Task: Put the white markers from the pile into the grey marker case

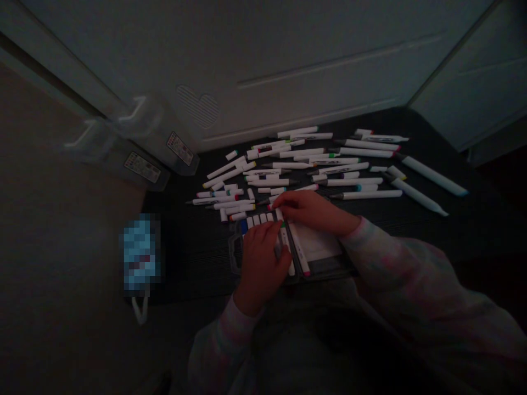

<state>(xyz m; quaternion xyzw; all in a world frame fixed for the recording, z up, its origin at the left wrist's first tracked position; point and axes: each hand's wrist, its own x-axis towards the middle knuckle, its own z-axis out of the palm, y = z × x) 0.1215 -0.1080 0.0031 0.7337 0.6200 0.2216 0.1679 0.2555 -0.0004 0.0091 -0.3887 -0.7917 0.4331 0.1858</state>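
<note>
A clear plastic case lies before me at the table's front edge, with a row of white markers in it. My left hand lies over this row, fingers stretched across the markers and thumb apart, beside a green-ended marker. My right hand reaches in from the right with its fingertips pinched together at the upper end of a white marker with a pink lower end. The right fingers partly hide that marker's top. A white sheet shows in the right part of the case.
Many loose white markers and caps are scattered behind the case on the black table. Two clear containers with labels stand at the back left by the white panel. A blurred-out blue item is at the left edge.
</note>
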